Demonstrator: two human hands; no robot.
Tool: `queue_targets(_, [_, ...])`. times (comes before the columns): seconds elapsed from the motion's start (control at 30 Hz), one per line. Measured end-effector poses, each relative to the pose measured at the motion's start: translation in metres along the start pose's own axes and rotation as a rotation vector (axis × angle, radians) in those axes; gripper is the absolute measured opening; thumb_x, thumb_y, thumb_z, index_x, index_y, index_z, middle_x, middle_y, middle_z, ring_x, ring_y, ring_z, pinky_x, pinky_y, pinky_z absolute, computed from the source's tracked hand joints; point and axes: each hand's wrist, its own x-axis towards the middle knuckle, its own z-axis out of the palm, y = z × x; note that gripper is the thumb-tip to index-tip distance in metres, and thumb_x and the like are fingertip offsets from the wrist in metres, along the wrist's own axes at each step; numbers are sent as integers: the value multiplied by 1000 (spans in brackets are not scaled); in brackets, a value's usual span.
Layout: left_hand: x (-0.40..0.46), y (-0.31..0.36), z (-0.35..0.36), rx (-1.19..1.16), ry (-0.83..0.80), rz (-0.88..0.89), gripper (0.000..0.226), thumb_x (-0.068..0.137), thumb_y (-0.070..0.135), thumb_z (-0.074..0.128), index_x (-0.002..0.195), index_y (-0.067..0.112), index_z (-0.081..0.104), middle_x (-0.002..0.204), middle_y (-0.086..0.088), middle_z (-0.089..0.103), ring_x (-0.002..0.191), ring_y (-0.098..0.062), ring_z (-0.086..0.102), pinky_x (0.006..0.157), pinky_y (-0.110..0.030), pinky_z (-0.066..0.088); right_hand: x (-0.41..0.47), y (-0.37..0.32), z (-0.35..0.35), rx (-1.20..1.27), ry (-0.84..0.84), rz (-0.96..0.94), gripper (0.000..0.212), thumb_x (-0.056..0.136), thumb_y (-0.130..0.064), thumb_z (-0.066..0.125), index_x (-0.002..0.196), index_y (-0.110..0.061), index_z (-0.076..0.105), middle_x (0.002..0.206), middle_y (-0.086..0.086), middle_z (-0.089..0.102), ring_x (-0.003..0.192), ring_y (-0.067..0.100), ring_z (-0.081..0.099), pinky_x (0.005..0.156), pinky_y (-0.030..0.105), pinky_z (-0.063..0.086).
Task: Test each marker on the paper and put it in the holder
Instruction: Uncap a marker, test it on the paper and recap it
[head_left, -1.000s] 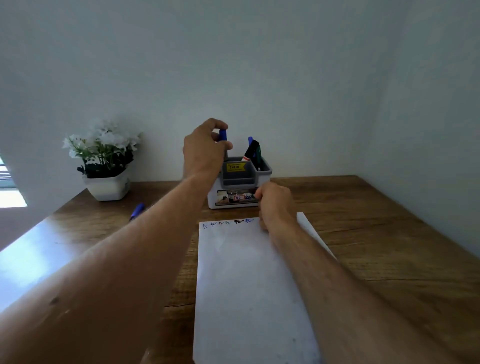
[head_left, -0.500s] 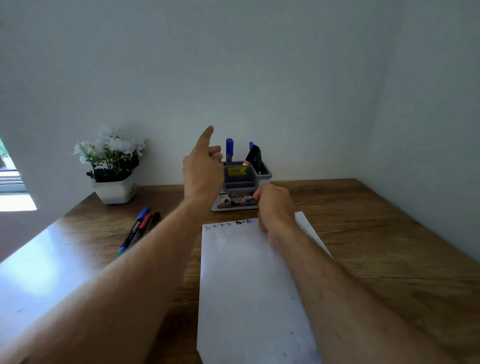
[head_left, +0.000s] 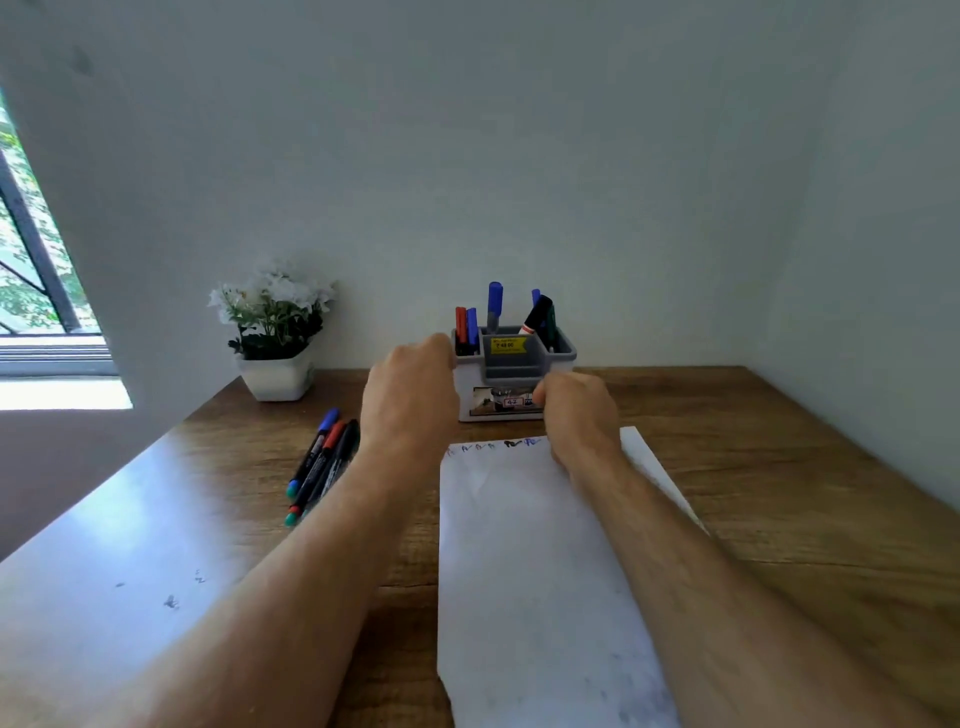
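A grey and white holder (head_left: 561, 354) stands at the back of the wooden table (head_left: 779, 467), with several markers in it, among them a tall blue-capped marker (head_left: 494, 304). Three more markers (head_left: 322, 462) lie side by side on the table to the left. A white paper (head_left: 540, 571) with small test scribbles (head_left: 493, 446) along its top edge lies in front of the holder. My left hand (head_left: 410, 397) hovers at the holder's left side with nothing in it, fingers loosely bent. My right hand (head_left: 576, 410) rests curled on the paper's top edge, touching the holder's front.
A white pot of white flowers (head_left: 275, 338) stands at the back left by the wall. A window (head_left: 31, 270) is at far left. Walls close in behind and on the right. The table's left part shines with glare.
My left hand let go of the blue marker, which now stands in the holder, and dropped from above the holder to its left side. The right hand stayed on the paper.
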Motion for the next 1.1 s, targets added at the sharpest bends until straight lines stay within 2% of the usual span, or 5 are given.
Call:
queue_targets(0.2, [-5, -6, 7, 458, -258, -122, 23, 89, 13, 59, 112, 13, 65, 109, -13, 64, 108, -33, 50, 89, -50, 41, 0, 1, -1, -41, -2, -34, 28, 94, -21, 47, 73, -15, 64, 71, -8, 55, 64, 4, 50, 48, 20, 31])
queue_targets(0.27, [-7, -12, 12, 520, -333, -176, 31, 87, 17, 61, 118, 18, 63, 124, -14, 57, 124, -40, 42, 102, -71, 24, 0, 1, -1, -27, 8, -32, 28, 94, -21, 48, 70, -16, 63, 71, -7, 56, 64, 4, 50, 49, 21, 31])
queue_targets(0.4, [-4, -25, 26, 527, -471, -308, 47, 91, 32, 53, 137, 26, 48, 151, -15, 36, 143, -50, 15, 92, -88, -9, -1, 1, -2, -30, 8, -34, 30, 94, -20, 48, 67, -17, 61, 70, -8, 55, 64, 5, 50, 49, 20, 30])
queue_targets(0.77, [1, -37, 41, 379, -569, -405, 45, 94, 46, 37, 134, 26, 43, 140, -9, 47, 131, -37, 28, 95, -78, 19, -1, 1, -4, -14, -5, -43, 31, 94, -19, 48, 66, -17, 60, 69, -8, 54, 65, 4, 48, 51, 21, 29])
queue_targets(1.1, [2, -17, 45, 209, -601, -385, 27, 90, 16, 52, 117, 18, 55, 128, -3, 50, 135, -34, 25, 106, -67, 16, 1, 1, -2, -16, -19, -31, 29, 94, -20, 48, 70, -15, 63, 70, -6, 55, 65, 5, 49, 51, 23, 31])
